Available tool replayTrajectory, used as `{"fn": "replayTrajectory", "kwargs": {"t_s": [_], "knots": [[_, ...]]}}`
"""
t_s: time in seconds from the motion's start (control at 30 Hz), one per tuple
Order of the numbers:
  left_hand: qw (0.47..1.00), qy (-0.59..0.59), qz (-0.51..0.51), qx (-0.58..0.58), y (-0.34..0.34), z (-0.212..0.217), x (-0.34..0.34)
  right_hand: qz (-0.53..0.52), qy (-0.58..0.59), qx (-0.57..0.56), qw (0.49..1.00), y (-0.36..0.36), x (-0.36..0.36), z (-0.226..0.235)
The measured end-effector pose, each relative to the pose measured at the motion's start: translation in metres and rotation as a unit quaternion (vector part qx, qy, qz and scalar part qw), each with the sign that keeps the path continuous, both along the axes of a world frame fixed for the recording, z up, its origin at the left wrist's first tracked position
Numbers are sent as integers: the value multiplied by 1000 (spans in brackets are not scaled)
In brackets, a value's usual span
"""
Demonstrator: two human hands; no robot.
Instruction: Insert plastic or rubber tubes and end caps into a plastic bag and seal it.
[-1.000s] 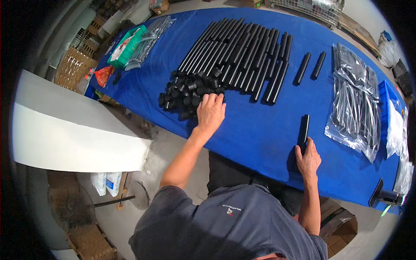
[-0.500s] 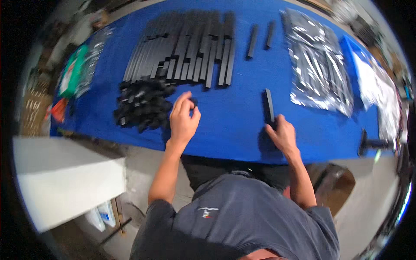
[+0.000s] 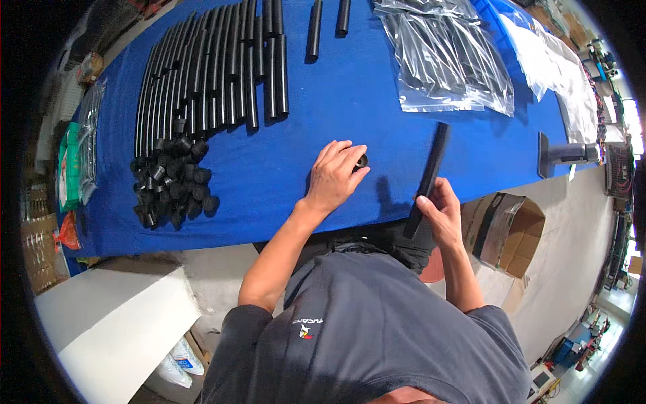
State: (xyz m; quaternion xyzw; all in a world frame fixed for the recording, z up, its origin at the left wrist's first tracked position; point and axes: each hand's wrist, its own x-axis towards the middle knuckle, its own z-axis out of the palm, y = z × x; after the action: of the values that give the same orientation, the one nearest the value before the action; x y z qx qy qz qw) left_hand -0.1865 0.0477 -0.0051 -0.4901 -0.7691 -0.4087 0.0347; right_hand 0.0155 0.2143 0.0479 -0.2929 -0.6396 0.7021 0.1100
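Between the thumb and fingers of my left hand (image 3: 331, 176) is a small round black end cap (image 3: 362, 161), a hole showing in its face. The hand is low over the blue cloth. My right hand (image 3: 442, 210) is closed round the lower part of a black tube (image 3: 434, 158), which tilts with its upper end leaning right. The tube and the cap are apart. Left of my left hand lies a heap of loose black caps (image 3: 176, 182). Beyond that heap, many black tubes (image 3: 222, 87) lie side by side in rows.
A blue cloth (image 3: 323, 101) covers the table. Two single tubes (image 3: 315, 30) lie at the far middle. Clear plastic bags of dark pieces (image 3: 451, 60) are at far right, near a black stand (image 3: 562, 155). An open cardboard box (image 3: 505, 232) is below the right table edge.
My view has shifted, so the table's things appear further left. The tube in my right hand now leans right, its lower end showing below the hand. My left hand with the cap is closer to it.
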Motion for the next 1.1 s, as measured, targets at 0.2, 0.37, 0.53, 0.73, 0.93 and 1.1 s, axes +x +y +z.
{"fn": "replayTrajectory", "kwargs": {"t_s": [0.2,0.37,0.53,0.73,0.93,1.1], "knots": [[998,-26,37,44,-23,27,20,-22,20,-166,986,-14,3,4],[953,-282,-72,-77,-72,60,66,62,65,-269,959,-57,-22,-3],[883,-466,6,-65,-129,41,75,219,59,-31,973,-72,-41,8],[745,-666,21,-32,-169,48,78,256,123,-33,958,-67,-48,21],[684,-726,-14,-70,-174,51,80,311,99,29,945,-67,-49,27],[679,-730,-37,-70,-184,56,70,249,106,-48,961,-58,-49,33]]}}
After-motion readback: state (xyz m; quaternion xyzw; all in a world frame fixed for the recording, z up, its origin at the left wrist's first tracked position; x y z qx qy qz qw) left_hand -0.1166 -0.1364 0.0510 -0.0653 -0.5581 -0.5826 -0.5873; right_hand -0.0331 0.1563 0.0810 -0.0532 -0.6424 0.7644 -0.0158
